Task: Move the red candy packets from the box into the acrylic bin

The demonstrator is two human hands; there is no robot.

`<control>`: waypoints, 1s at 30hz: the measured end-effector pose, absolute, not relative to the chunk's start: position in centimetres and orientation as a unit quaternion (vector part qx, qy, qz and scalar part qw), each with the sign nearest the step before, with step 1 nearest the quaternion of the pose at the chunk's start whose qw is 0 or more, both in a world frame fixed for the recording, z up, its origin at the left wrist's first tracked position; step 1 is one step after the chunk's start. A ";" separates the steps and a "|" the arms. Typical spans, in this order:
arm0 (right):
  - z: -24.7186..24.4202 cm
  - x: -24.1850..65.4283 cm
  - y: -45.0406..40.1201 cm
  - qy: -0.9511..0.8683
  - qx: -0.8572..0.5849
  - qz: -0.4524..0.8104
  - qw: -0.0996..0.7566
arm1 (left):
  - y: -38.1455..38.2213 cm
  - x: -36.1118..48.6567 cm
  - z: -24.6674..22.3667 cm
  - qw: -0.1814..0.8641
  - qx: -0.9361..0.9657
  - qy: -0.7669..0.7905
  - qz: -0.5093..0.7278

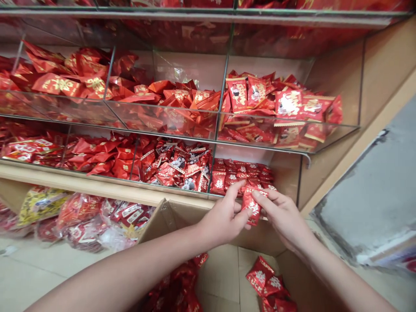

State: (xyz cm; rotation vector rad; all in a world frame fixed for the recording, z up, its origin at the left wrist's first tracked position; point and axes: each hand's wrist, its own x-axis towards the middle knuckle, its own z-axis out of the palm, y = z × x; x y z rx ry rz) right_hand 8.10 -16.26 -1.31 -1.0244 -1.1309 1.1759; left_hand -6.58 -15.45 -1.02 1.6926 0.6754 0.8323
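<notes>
Between my two hands is a small red packet (251, 207) with silver-white print, in front of the lower shelf's right compartment. My left hand (229, 214) pinches its left side. On its upper right, my right hand (281, 214) grips the same packet with thumb and fingers. Just behind the hands, similar packets (232, 175) stand in neat rows in the compartment. Below my arms, an open cardboard box (224, 273) holds more red packets, one group (271, 286) at the right and a larger pile (178, 288) at the left, partly hidden by my left forearm.
Glass-fronted shelves (162, 115) hold many red and gold packets in divided compartments. A metal hook (307, 160) sticks out under the upper shelf's right end. Plastic bags of goods (81, 216) lie beneath the bottom shelf at the left. A grey wall (373, 186) stands at the right.
</notes>
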 end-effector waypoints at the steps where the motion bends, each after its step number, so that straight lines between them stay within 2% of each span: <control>1: -1.3 8.1 -16.3 -0.482 -0.439 0.493 0.577 | -15.4 -6.7 -1.1 0.533 0.720 0.285 0.340; 6: -0.7 8.3 -16.5 -0.434 -0.425 0.519 0.602 | -15.1 -6.7 -1.5 0.528 0.726 0.272 0.346; 11: -0.5 8.4 -16.7 -0.403 -0.378 0.550 0.627 | -14.9 -6.5 -1.1 0.635 0.643 0.223 0.365; 14: -0.7 8.4 -16.9 -0.400 -0.385 0.548 0.625 | -15.0 -6.5 -0.8 0.679 0.620 0.212 0.332; 19: -1.4 8.4 -16.9 -0.471 -0.414 0.495 0.601 | -15.1 -6.4 -0.9 0.607 0.657 0.268 0.358; 24: -2.0 8.1 -17.2 -0.533 -0.415 0.483 0.558 | -15.2 -6.2 -1.3 0.602 0.640 0.310 0.364; 30: -0.1 9.1 -14.1 -0.553 -0.473 0.421 0.541 | -15.3 -6.4 -2.4 0.552 0.678 0.347 0.339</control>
